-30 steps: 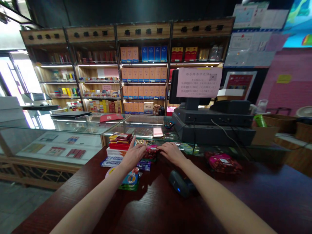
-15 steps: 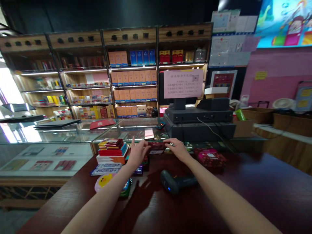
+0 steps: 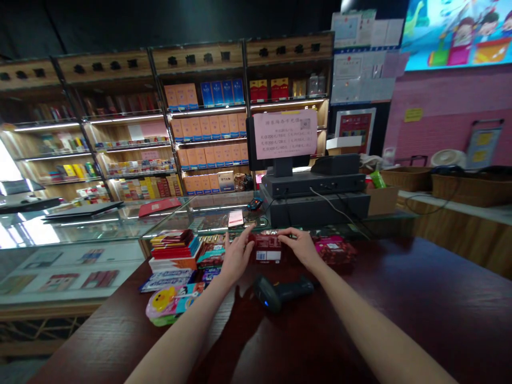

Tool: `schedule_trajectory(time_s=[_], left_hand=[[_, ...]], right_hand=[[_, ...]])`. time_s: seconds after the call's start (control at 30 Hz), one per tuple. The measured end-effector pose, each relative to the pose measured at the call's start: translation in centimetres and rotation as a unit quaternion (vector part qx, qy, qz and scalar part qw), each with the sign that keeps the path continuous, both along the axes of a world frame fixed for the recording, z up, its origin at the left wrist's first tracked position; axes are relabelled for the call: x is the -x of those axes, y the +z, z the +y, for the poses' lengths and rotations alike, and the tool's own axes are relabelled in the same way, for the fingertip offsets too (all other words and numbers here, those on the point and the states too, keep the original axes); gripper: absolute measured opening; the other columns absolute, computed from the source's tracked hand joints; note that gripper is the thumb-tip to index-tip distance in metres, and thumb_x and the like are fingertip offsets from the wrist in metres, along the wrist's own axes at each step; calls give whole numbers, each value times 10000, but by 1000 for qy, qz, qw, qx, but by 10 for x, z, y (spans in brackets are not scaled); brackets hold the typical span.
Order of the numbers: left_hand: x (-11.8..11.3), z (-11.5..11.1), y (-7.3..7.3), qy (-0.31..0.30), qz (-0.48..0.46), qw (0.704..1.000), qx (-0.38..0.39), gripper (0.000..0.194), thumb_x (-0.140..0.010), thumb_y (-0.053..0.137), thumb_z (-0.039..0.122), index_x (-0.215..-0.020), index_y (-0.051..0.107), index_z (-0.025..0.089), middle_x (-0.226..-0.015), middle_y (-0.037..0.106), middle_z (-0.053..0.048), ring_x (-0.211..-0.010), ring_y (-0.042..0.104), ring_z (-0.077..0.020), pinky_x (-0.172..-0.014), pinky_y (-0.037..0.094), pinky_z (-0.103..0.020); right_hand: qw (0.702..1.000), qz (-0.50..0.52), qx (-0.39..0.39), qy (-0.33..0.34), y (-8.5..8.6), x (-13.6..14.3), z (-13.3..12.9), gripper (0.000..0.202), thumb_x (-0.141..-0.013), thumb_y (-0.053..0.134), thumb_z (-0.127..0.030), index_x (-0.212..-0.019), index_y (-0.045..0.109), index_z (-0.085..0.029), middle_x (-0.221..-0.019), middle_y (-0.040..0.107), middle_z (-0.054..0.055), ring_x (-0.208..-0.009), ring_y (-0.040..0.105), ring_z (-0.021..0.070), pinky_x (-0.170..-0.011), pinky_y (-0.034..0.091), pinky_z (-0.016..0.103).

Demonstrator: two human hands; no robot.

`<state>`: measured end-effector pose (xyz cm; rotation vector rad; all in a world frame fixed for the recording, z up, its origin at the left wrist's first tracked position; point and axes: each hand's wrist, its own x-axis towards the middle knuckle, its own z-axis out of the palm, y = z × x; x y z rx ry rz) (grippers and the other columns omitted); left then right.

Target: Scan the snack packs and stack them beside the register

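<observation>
A dark red packet [image 3: 267, 246] with a white label stands on the dark wood counter, its printed side toward me. My right hand [image 3: 303, 248] pinches its upper right corner between thumb and fingers. At the left edge of the packet is my left hand [image 3: 237, 257], fingers spread and thumb close to the edge; whether it touches cannot be made out. Below both hands lies a black barcode scanner [image 3: 282, 292] with a blue light. To the right sits a dark red and pink bag [image 3: 333, 249]. Left of my left hand is a green and brown package [image 3: 211, 252], partly hidden.
A stack of red and yellow packets [image 3: 175, 246] stands on the left, with blue-white wrappers [image 3: 168, 279] and a pouch with a yellow duck [image 3: 164, 301] before it. Behind are a glass display case [image 3: 192, 213], a phone [image 3: 236, 218] and a cash register [image 3: 316, 186].
The packet has tilted up, so its labelled side now faces me more. My left hand's fingers have spread away from it. The camera view has shifted slightly right.
</observation>
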<state>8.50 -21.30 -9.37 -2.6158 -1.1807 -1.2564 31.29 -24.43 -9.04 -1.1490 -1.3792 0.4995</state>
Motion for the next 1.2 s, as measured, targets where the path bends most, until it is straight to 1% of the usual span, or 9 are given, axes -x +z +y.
schedule_trajectory(time_s=[0.1, 0.23, 0.33, 0.6, 0.73, 0.83, 0.93, 1.1, 1.2], left_hand=[[3, -1, -1, 7, 58, 998, -21, 555, -956, 500, 311, -1487, 342, 336, -1215, 692, -27, -1150, 617, -219, -1181, 168, -663], [11, 1, -2, -15, 113, 993, -27, 986, -742, 758, 443, -1549, 217, 268, -1321, 611, -94, -1272, 519, -292, -1193, 133, -652], [16, 2, -4, -12, 144, 988, -51, 1096, -704, 788, 431, -1565, 135, 248, -1351, 576, -106, -1297, 486, -306, -1201, 132, -633], [25, -9, 1, 45, 173, 977, -116, 919, -735, 740, 427, -1513, 295, 222, -1250, 613, -104, -1223, 525, -317, -1219, 126, -606], [30, -15, 4, 67, 168, 973, -143, 830, -716, 735, 469, -1444, 423, 223, -1341, 554, -137, -1337, 435, -367, -1222, 121, -618], [31, -16, 3, 48, 165, 973, -151, 797, -737, 710, 477, -1431, 427, 206, -1462, 468, -153, -1422, 349, -371, -1229, 107, -614], [33, -16, 1, 22, 168, 975, -145, 766, -764, 677, 461, -1429, 413, 191, -1457, 490, -143, -1427, 359, -351, -1239, 75, -604], [40, -17, -6, 37, 139, 980, -138, 754, -760, 685, 461, -1408, 410, 190, -1401, 543, -133, -1390, 414, -338, -1247, 59, -591], [48, -15, -9, 58, 114, 982, -141, 764, -755, 701, 439, -1414, 397, 201, -1393, 545, -138, -1379, 425, -345, -1242, 67, -604]], right_hand=[[1000, -7, 0, -14, -1, -1, 3, 237, -739, 663, -391, -850, 784, -221, -904, 793, 35, -867, 704, 234, -868, 516, 375], [999, -29, 4, -38, 2, 1, 9, 229, -727, 663, -373, -823, 783, -204, -837, 788, 41, -816, 699, 229, -831, 509, 360], [998, -34, 11, -43, 7, 6, 13, 219, -717, 672, -365, -813, 780, -200, -818, 785, 39, -798, 697, 225, -801, 509, 348], [999, -43, 15, -24, 9, 22, 14, 203, -727, 662, -344, -807, 774, -195, -831, 788, 47, -770, 692, 214, -806, 517, 348], [999, -40, 18, -10, 8, 25, 15, 211, -731, 661, -347, -814, 774, -190, -862, 790, 52, -784, 692, 212, -822, 519, 351], [999, -42, 19, 6, 9, 27, 15, 223, -741, 654, -350, -833, 777, -188, -860, 789, 48, -799, 694, 211, -832, 521, 351], [998, -36, 22, 37, 9, 28, 16, 248, -763, 649, -356, -884, 773, -178, -890, 786, 54, -833, 698, 212, -842, 527, 351], [996, 11, 46, 73, -7, 21, 15, 432, -789, 656, -382, -1176, 690, -193, -1086, 753, 77, -921, 711, 215, -867, 551, 370], [995, -7, 39, 86, -19, 7, 4, 449, -801, 658, -377, -1221, 663, -219, -1202, 716, 91, -1061, 690, 238, -966, 524, 407]])
